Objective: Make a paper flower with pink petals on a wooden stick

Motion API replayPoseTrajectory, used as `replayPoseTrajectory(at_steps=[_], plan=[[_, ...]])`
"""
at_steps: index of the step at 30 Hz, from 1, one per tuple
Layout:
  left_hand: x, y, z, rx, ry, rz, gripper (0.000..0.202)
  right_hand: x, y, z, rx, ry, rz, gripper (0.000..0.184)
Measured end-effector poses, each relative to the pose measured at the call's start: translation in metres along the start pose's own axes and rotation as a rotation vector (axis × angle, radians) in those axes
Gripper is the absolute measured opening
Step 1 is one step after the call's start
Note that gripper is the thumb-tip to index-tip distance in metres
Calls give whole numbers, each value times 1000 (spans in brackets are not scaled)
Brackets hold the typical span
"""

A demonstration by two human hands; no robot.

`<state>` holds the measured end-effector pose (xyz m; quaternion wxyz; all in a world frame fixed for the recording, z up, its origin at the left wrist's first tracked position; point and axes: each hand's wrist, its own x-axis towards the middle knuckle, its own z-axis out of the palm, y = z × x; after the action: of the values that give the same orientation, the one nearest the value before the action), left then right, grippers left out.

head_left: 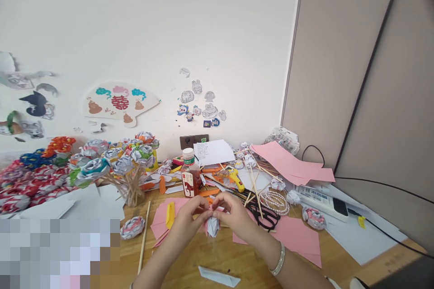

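Note:
Both hands meet over the middle of the wooden desk [233,257]. My left hand [190,222] and my right hand [233,214] pinch the same small folded paper piece [213,225], white-grey with pink at its top, held just above the desk. The right wrist wears a silvery bracelet [278,259]. Pink paper sheets [298,235] lie under and beside the hands. A yellow paper strip [170,215] lies left of my left hand.
A small bottle of reddish liquid [190,178] stands behind the hands. Paper flowers on wooden sticks [115,165] crowd the left. Black scissors [266,217], a bead string [280,201], a yellow glue gun [235,178], loose sticks and a white power strip [322,201] lie right.

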<state>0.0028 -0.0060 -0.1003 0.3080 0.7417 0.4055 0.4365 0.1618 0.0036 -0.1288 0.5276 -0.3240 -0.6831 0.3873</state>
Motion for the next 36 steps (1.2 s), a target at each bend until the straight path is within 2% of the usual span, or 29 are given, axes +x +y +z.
replayPoseTrajectory(at_steps=[5, 10, 13, 17, 22, 25, 29, 36], plan=[[-1, -1, -2, 98, -3, 168, 13, -4, -12, -3, -155, 28, -131, 6], [-3, -2, -3, 123, 4, 219, 13, -6, -13, -5, -230, 24, -186, 8], [-4, -1, -3, 86, -20, 143, 15, -4, -15, -6, -146, -26, -113, 8], [-1, -4, -1, -66, -114, -99, 25, -1, -15, -8, 106, -127, 147, 22], [3, -17, 2, -158, -264, -347, 40, 0, 4, -8, 190, -178, 346, 33], [2, -23, 2, -147, -293, -469, 44, 0, 19, -5, 178, -175, 418, 36], [1, -28, 2, -115, -316, -503, 46, 0, 28, -1, 211, -210, 470, 38], [1, -27, 1, -41, -293, -409, 41, -3, 23, 1, 183, -167, 447, 32]])
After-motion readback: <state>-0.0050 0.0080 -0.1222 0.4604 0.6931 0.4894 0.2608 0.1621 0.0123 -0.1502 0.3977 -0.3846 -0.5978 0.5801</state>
